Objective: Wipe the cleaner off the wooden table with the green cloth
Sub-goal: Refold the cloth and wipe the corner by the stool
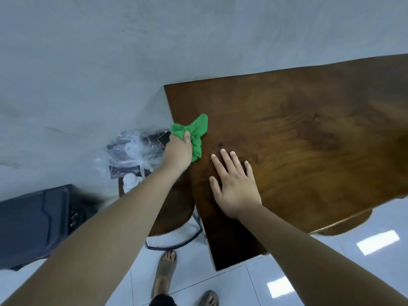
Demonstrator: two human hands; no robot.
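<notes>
The dark wooden table fills the right half of the view. My left hand grips a crumpled green cloth and presses it against the table's left edge, near the far corner. Part of the cloth sticks out past my fingers onto the wood. My right hand lies flat on the tabletop just right of the cloth, fingers spread, holding nothing. I cannot make out any cleaner on the wood.
A grey wall runs behind the table. A clear plastic bag with dark items sits left of the table, above a round wooden stool. A dark case stands at the left. My sandalled feet are on white tiles.
</notes>
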